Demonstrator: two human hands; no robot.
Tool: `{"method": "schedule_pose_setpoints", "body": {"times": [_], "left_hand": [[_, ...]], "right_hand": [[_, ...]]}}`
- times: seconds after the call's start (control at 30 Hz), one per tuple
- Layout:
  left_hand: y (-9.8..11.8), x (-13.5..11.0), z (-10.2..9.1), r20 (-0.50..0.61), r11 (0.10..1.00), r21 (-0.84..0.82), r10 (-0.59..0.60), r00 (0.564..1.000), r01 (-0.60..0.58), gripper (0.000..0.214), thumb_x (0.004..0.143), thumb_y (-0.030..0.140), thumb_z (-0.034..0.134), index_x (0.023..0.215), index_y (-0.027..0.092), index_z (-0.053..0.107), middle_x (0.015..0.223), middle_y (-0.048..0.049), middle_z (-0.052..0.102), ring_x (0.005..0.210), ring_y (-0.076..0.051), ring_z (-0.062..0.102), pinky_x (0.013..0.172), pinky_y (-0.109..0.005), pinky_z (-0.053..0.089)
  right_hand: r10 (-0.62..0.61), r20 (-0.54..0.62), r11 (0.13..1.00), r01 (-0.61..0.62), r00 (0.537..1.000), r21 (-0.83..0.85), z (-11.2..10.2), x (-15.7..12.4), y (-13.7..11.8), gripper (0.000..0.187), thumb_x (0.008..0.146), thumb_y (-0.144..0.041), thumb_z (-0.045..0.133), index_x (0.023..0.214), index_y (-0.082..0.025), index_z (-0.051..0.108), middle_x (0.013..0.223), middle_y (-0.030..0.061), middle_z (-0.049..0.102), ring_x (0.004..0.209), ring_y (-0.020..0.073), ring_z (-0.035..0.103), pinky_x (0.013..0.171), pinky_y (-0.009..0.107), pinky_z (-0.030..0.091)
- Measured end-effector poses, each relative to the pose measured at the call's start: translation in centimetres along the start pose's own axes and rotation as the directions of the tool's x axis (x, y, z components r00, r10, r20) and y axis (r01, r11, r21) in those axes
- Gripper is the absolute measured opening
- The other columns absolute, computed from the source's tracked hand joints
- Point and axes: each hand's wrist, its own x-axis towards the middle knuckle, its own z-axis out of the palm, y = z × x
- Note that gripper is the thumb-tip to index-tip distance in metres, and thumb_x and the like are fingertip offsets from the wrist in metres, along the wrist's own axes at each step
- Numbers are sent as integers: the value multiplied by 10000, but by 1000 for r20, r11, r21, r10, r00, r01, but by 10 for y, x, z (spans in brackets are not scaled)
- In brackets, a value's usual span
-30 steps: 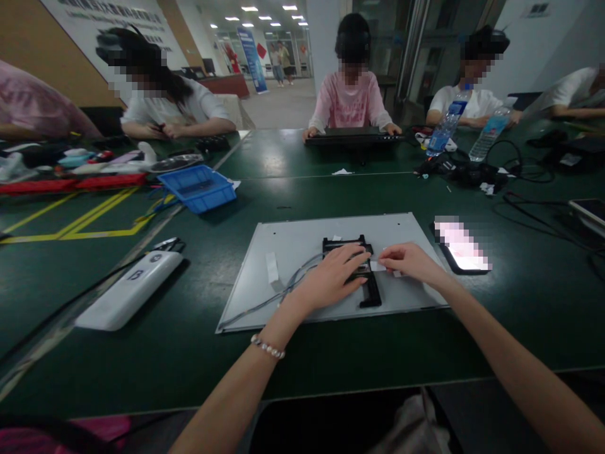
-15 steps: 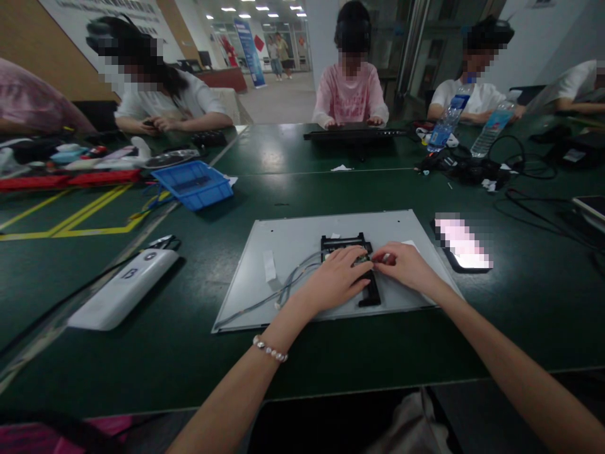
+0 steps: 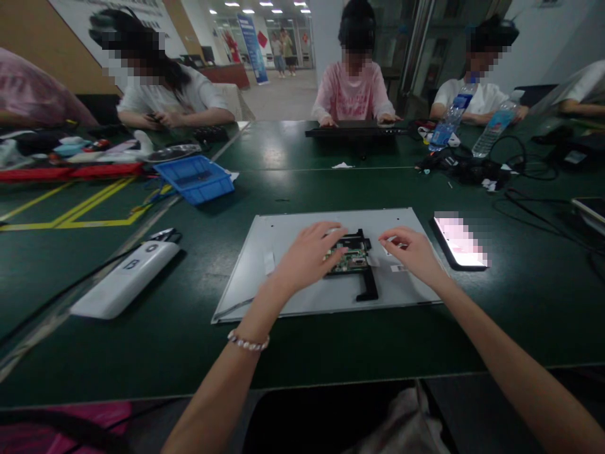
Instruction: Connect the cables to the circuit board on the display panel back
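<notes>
A light grey flat panel lies on the table before me. On its middle sits a green circuit board in a black bracket. My left hand is spread over the board's left side, fingers apart and holding nothing; whether its fingertips touch the board I cannot tell. Just right of the bracket, my right hand has its thumb and forefinger pinched together above the panel. Anything in that pinch is too small to make out. A grey cable runs along the panel's lower left, partly hidden by my left arm.
A phone with a lit screen lies right of the panel. To the left are a white power bank and a tilted blue tray. Bottles and black cables stand farther back. Several people sit around the table.
My left hand has lifted and shifted left, uncovering the circuit board. My right hand has drawn slightly away from the bracket, up and to the right.
</notes>
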Motion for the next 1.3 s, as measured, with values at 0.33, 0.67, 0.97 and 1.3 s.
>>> {"method": "schedule_pose_setpoints", "body": {"times": [0.33,0.67,0.97,1.3], "left_hand": [[-91,-66,-19,-62,926,-36,-378,924,376,343,900,354,440,1194,199,524,1145,-74,530,734,-143,555,775,-328,465],[-119,-96,5,-16,919,-176,-362,932,354,242,856,273,485,1050,210,617,978,-40,585,706,-127,553,717,-285,452],[-104,-89,-1,-152,646,-653,-623,767,396,192,813,333,588,931,196,652,818,-27,656,692,-138,580,640,-265,463],[-82,-82,6,19,873,-361,-345,939,328,179,855,298,525,976,225,635,964,-22,642,813,-148,583,683,-270,451]], "right_hand": [[143,35,964,-147,989,222,7,-3,2,236,793,-367,587,923,-189,670,845,36,671,653,136,583,596,267,443],[-24,25,996,26,999,-89,13,-10,-5,219,840,-267,502,975,-207,663,918,41,682,724,163,613,653,304,473],[-167,13,930,162,986,-331,9,-10,-10,251,862,-210,447,1024,-193,638,973,62,668,842,196,606,750,341,481],[-249,103,875,269,963,-403,17,-13,-15,292,870,-181,427,1106,-187,600,1056,80,622,1005,223,555,885,404,457]]}}
